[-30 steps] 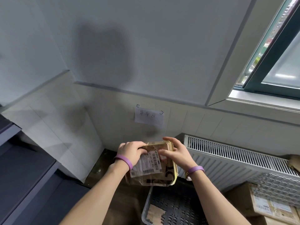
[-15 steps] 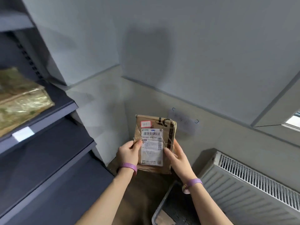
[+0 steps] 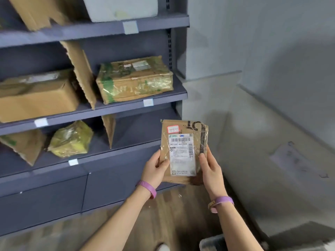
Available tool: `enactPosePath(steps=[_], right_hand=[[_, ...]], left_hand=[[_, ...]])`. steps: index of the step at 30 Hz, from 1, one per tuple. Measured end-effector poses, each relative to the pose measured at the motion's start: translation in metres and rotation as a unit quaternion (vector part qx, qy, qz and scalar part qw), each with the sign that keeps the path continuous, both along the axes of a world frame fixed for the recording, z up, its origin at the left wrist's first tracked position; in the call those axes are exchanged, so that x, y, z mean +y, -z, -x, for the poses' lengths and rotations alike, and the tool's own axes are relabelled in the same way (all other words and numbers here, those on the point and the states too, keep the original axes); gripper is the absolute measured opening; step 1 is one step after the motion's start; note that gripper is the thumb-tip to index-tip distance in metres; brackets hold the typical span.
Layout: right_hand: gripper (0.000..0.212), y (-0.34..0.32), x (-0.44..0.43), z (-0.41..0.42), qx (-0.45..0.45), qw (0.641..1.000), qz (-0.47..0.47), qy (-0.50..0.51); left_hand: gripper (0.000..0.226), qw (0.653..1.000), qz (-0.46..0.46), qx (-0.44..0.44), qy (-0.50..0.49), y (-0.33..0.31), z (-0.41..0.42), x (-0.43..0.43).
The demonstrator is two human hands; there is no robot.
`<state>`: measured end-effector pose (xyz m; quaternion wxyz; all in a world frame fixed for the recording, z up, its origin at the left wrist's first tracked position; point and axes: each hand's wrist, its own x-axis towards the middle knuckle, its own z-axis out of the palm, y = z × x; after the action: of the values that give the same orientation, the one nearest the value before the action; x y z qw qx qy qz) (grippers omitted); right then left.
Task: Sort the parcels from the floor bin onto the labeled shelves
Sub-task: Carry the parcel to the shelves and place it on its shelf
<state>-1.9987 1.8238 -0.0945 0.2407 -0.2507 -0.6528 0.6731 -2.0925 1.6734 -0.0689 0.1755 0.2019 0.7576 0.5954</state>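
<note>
Head camera view, looking down past two bare forearms, each with a purple wristband point(image 3: 147, 188). At the bottom edge a grey corner of what may be the floor bin point(image 3: 212, 241) shows, blurred and cut off by the frame. Above the wooden floor point(image 3: 163, 214), the left hand point(image 3: 155, 167) and right hand point(image 3: 211, 169) hold a flat brown parcel point(image 3: 181, 179) upright between them. Each thumb lies on its front, and the other fingers curl out of sight behind it. The parcel hangs in the air just in front of the lowest open shelf, touching no shelf. Its white shipping label point(image 3: 182, 154) carries barcodes and a code partly legible as 247-A02 (the small print is too fine to read). A red-bordered sticker point(image 3: 172, 129) above it bears handwriting that cannot be made out, and heavy black print on the cardboard is broken by creases. Behind stands a dark grey shelving unit point(image 3: 155, 21), its left side cut off, split by cardboard dividers point(image 3: 81, 73). White shelf tags point(image 3: 148, 102) on the shelf edges are blurred and unreadable. The lower shelf holds a yellow-wrapped packet point(image 3: 70, 140). On the one above sit a taped box point(image 3: 134, 78) with green marks and a plain carton point(image 3: 36, 95). On the far wall to the right a paper sign point(image 3: 293, 160) is smeared beyond reading.
</note>
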Motion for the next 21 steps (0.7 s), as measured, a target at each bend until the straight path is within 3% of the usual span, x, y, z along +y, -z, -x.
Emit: enactPosePath(steps=[9, 21], right_hand=[[0.035, -0.02, -0.068, 0.04, 0.004, 0.993, -0.028, -0.113], [0.045, -0.041, -0.206, 0.086, 0.003, 0.974, -0.062, -0.217]], left_hand=[[0.026, 0.992, -0.016, 0.028, -0.119, -0.018, 0.001, -0.084], [0.024, 0.974, -0.024, 0.054, -0.219, -0.037, 0.015, -0.221]])
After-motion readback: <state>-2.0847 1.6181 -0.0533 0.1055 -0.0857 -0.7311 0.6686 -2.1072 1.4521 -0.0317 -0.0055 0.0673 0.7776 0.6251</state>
